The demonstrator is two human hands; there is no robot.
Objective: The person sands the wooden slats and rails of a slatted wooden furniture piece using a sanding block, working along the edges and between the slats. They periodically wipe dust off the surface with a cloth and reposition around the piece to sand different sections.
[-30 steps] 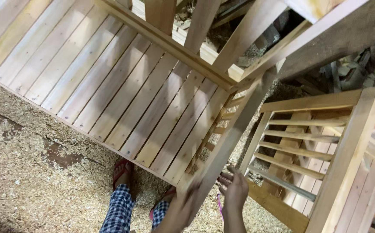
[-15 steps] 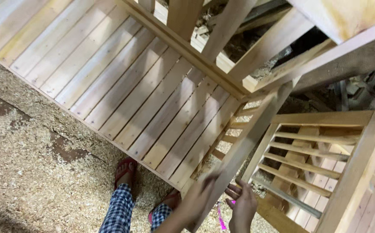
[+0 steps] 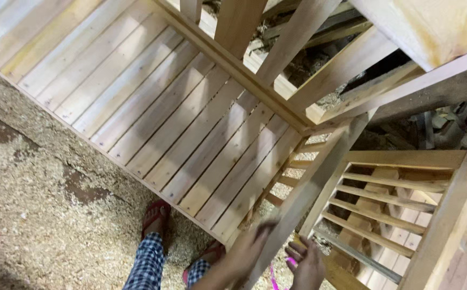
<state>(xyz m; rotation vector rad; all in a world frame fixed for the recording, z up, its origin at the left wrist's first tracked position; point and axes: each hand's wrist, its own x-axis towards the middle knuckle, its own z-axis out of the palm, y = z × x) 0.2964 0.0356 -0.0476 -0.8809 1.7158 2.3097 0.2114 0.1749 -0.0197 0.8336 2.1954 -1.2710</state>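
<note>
A long pale wooden post slants from the lower middle up to the right, at the corner of a big slatted wooden panel. My left hand, blurred, is wrapped around the post's lower end. My right hand hovers just right of the post with its fingers apart and slightly curled. A thin pink strip shows between the two hands; I cannot tell whether it is held. Below are my feet in red sandals and checked trousers.
A slatted wooden frame stands close on the right, with a metal bar low inside it. More timber beams cross overhead at the top. The floor is covered in sawdust, with dark bare patches.
Both hands have slid lower along the post. My right hand, which lay against the post, has come off it. The view has shifted a little.
</note>
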